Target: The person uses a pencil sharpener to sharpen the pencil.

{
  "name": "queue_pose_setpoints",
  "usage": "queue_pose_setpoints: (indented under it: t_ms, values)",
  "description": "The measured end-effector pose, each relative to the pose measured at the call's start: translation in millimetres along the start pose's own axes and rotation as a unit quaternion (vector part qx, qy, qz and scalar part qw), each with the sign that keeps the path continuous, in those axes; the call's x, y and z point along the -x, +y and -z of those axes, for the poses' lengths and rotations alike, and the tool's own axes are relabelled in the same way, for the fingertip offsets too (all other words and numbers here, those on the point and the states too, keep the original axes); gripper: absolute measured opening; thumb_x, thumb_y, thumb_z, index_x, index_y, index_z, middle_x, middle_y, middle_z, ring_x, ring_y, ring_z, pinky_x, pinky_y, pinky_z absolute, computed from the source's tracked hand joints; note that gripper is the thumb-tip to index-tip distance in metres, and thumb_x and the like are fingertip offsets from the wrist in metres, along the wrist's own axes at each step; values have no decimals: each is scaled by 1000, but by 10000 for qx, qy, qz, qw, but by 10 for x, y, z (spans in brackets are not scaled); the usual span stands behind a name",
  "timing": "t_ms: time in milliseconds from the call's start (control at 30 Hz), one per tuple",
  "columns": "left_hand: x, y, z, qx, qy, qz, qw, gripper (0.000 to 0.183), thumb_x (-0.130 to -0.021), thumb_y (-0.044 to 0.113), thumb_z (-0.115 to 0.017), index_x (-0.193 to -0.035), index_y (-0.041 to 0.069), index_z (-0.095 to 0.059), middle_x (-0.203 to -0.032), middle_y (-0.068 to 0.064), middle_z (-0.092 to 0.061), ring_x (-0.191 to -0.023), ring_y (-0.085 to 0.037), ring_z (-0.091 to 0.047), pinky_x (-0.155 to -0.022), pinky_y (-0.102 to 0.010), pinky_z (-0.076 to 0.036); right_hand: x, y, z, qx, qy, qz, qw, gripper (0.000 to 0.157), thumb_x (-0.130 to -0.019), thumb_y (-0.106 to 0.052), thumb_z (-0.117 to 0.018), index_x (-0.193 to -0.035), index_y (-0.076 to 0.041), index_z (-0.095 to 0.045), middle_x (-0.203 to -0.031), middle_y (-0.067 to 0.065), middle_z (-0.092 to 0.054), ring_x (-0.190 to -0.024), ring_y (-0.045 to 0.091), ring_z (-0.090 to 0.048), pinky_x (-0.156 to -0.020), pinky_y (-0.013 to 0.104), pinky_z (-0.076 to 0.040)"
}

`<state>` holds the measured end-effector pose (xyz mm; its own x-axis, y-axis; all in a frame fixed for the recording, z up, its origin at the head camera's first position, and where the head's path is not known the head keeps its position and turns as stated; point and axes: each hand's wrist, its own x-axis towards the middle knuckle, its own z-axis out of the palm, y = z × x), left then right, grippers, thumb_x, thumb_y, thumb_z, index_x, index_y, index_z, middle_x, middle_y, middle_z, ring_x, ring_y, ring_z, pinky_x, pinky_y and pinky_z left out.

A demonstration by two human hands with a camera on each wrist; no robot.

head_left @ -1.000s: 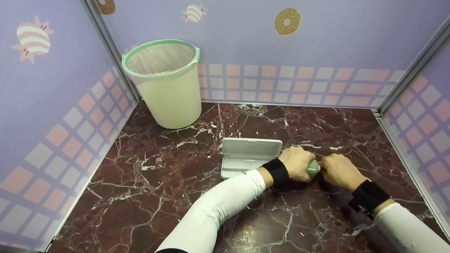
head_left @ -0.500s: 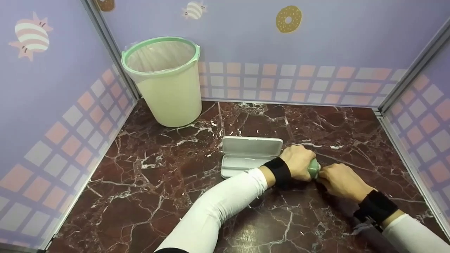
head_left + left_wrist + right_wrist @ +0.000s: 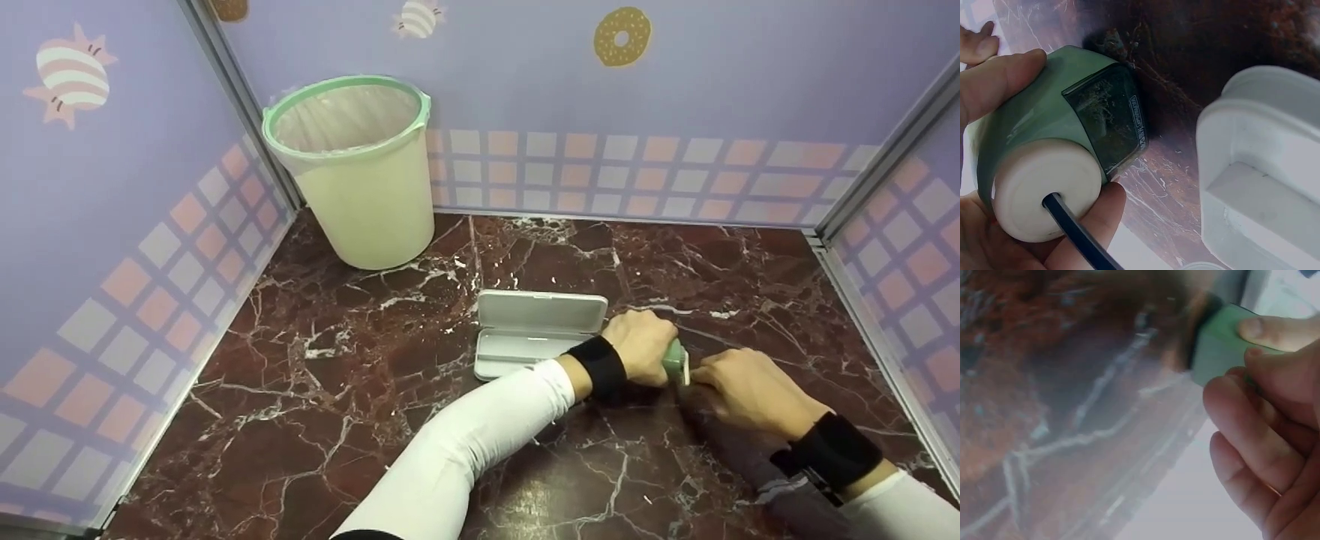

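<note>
My left hand [image 3: 641, 346] grips a green pencil sharpener [image 3: 1039, 112], thumb on one side and fingers on the other. A dark pencil [image 3: 1081, 233] sticks out of the hole in its round cream face. Through the sharpener's dark clear window [image 3: 1109, 115], shavings show. On the far side, my right hand [image 3: 754, 386] has its fingers curled at the white crank [image 3: 686, 369], seeming to pinch its end; in the right wrist view these fingers hide the crank. Left of the sharpener lies an open white pencil case [image 3: 540, 313], partly covered by the left wrist.
A pale green bin [image 3: 367, 202] with a plastic liner stands at the back left. Small white bits are scattered over the dark red marbled table [image 3: 300, 420]. Patterned lilac panels [image 3: 525, 75] enclose the left, back and right sides.
The right hand has shifted down and to the right around the sharpener's end, and the white crank now shows pointing downward. The left hand stays almost still on the sharpener.
</note>
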<state>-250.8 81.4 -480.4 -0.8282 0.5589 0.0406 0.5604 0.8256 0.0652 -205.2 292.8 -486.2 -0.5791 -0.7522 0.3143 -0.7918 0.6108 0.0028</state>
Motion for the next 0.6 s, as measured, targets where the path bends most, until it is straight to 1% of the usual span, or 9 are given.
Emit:
queue_pose_setpoints:
  t_ms: [67, 167, 233, 400, 500, 600]
  values:
    - [0, 10, -3, -1, 20, -2, 10000, 27, -78, 39, -90, -89, 29, -68, -88, 11, -70, -79, -13, -67, -66, -33, -59, -4, -10, 52, 36, 97, 19, 9999, 42, -72, -6, -91, -66, -28, -56, -66, -19, -52, -58, -5, -38, -51, 26, -36]
    - [-6, 18, -8, 25, 61, -7, 10000, 28, -77, 37, -90, -85, 28, -65, -87, 10, -70, -77, -13, -67, -65, -33, -59, -23, 4, 106, 35, 251, 29, 9997, 41, -75, -8, -93, -68, -29, -58, -66, -20, -52, -59, -7, -36, -51, 24, -35]
    - [-4, 18, -11, 86, 81, -51, 9999, 27, -76, 35, -90, -84, 27, -66, -88, 9, -71, -77, -14, -68, -66, -33, -60, -35, 19, 139, 94, 349, 40, 9993, 41, -77, -11, -94, -69, -29, -58, -66, -19, -51, -59, -7, -36, -51, 25, -36]
    - [0, 10, -5, 218, 82, -183, 9996, 25, -76, 33, -91, -88, 26, -70, -90, 8, -74, -79, -15, -71, -70, -34, -62, -77, 60, 214, 359, 559, 35, 9978, 36, -78, -10, -93, -71, -26, -62, -67, -16, -54, -57, -2, -42, -50, 29, -42]
    - [-3, 4, -3, 205, 58, -224, 9995, 26, -77, 34, -91, -88, 27, -68, -90, 8, -73, -80, -15, -71, -70, -33, -61, -114, 104, 238, 465, 601, 31, 9971, 32, -77, -8, -92, -72, -24, -64, -67, -14, -55, -56, 0, -43, -49, 31, -42]
    - [-2, -3, -7, 165, 49, -236, 9996, 27, -78, 35, -91, -87, 27, -67, -89, 8, -73, -81, -14, -71, -70, -33, -62, -162, 166, 236, 606, 675, 3, 9959, 27, -77, -7, -90, -75, -21, -66, -67, -9, -57, -53, 6, -45, -47, 36, -44]
